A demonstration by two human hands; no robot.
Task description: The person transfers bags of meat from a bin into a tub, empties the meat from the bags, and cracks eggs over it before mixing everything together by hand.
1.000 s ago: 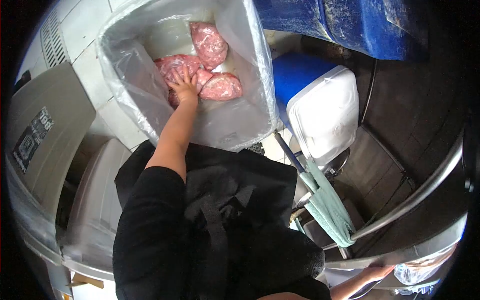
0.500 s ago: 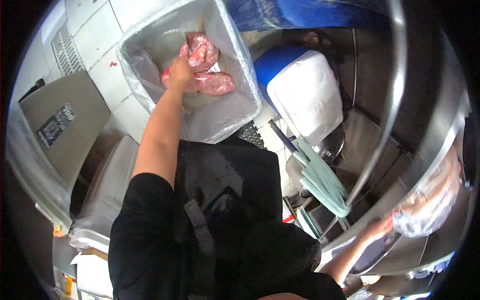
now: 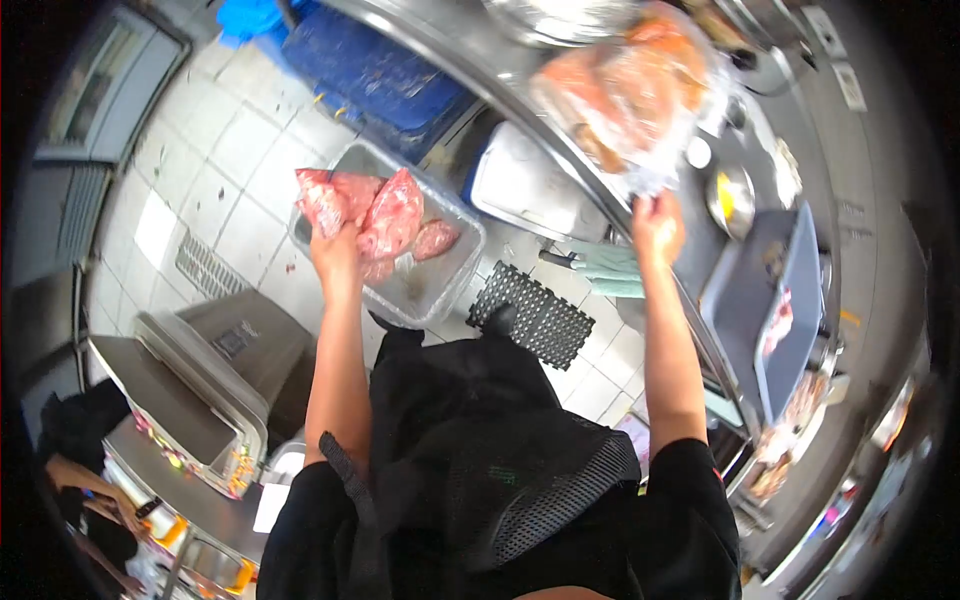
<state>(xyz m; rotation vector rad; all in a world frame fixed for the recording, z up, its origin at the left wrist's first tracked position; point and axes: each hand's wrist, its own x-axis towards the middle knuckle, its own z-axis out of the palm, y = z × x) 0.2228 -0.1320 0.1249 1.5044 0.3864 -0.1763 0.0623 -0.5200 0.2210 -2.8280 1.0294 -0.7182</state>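
My left hand (image 3: 338, 258) is closed on a plastic-wrapped pack of raw red meat (image 3: 325, 200), lifted over a grey tub (image 3: 470, 225) on the floor. More raw meat (image 3: 393, 215) hangs or lies right beside it, overlapping the tub. A smaller meat pack (image 3: 434, 240) rests inside, toward the tub's right side. On the right, my right hand (image 3: 657, 230) grips the gathered end of a clear plastic bag (image 3: 630, 95) at the steel table's edge. Orange-pink pieces of meat or fish fill this bag, which lies on the table (image 3: 505, 65).
A metal bowl (image 3: 730, 203) and a grey-blue bin (image 3: 775, 310) stand on the right. Below the table are a white-lidded container (image 3: 530, 180) and a green cloth (image 3: 608, 268). A black mat (image 3: 530, 315) covers floor tiles. Another person's arm (image 3: 95, 490) shows lower left.
My left hand has come up from inside the tub, raising the meat. My view has shifted, bringing the steel table and bag higher into sight; my right hand still holds the bag.
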